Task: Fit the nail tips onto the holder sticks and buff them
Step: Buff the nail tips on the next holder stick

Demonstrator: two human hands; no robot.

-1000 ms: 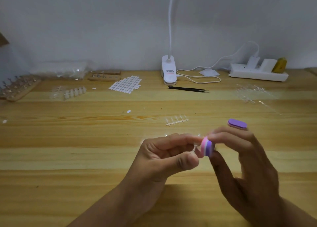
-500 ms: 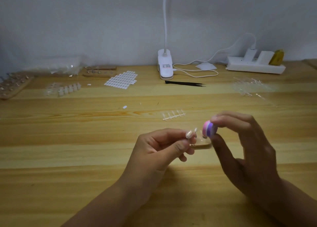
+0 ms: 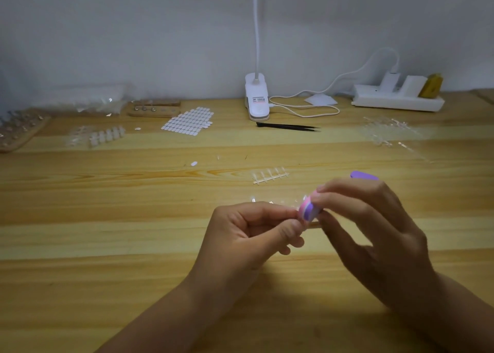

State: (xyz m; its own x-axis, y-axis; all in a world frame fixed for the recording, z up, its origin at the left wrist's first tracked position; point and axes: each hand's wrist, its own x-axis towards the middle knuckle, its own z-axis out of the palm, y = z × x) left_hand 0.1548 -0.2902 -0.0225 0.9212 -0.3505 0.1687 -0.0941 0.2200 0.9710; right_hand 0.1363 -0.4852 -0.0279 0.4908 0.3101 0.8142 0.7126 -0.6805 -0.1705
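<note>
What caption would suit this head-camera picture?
Above a wooden table, the right hand holds a pink-and-purple buffer block against a hidden piece pinched by the left hand.

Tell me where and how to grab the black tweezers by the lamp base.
Pinch the black tweezers near their thicker left end, coming from above with fingers on the near and far edges. They lie flat on the table, sharp tips pointing right, so that likely avoids the points.
</note>
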